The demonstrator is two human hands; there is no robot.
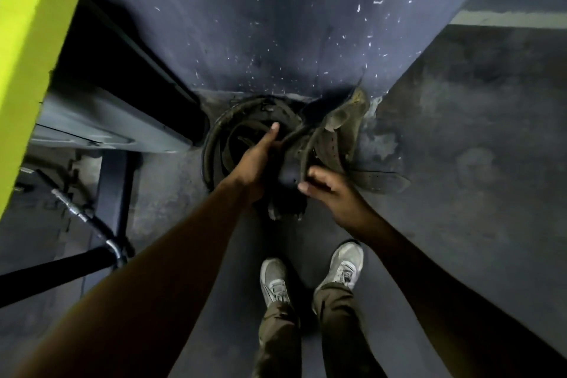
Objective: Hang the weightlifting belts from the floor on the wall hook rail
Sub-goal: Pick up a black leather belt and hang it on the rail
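1. A heap of belts (pixel 276 144) lies on the floor (pixel 460 163) right at the foot of the dark blue wall (pixel 276 24), some coiled, some flopped over each other.
2. Within the heap, a dark coiled belt (pixel 214 144) curls round on the side away from the wall's corner, and a lighter brown belt (pixel 340 132) with rows of punched holes leans up against that corner.
3. Another tan strap end (pixel 383 181) trails flat on the floor, out from the heap and away from the wall.
4. The left hand (pixel 257 159) reaches into the heap, fingers wrapped round a dark strap, thumb pointing toward the wall.
5. The right hand (pixel 325 190) sits just beside it at the near edge of the heap, fingers curled against a strap; whether it truly grips I cannot tell.
6. Back from the wall, two pale sneakers (pixel 343 264) and olive trouser legs (pixel 337 331) stand on the floor.
7. Along the wall, past the coiled belt, there is a grey machine frame (pixel 107 126) beneath a bright yellow-green panel (pixel 27 70), with a black bar (pixel 46 276) crossing low in front of it.
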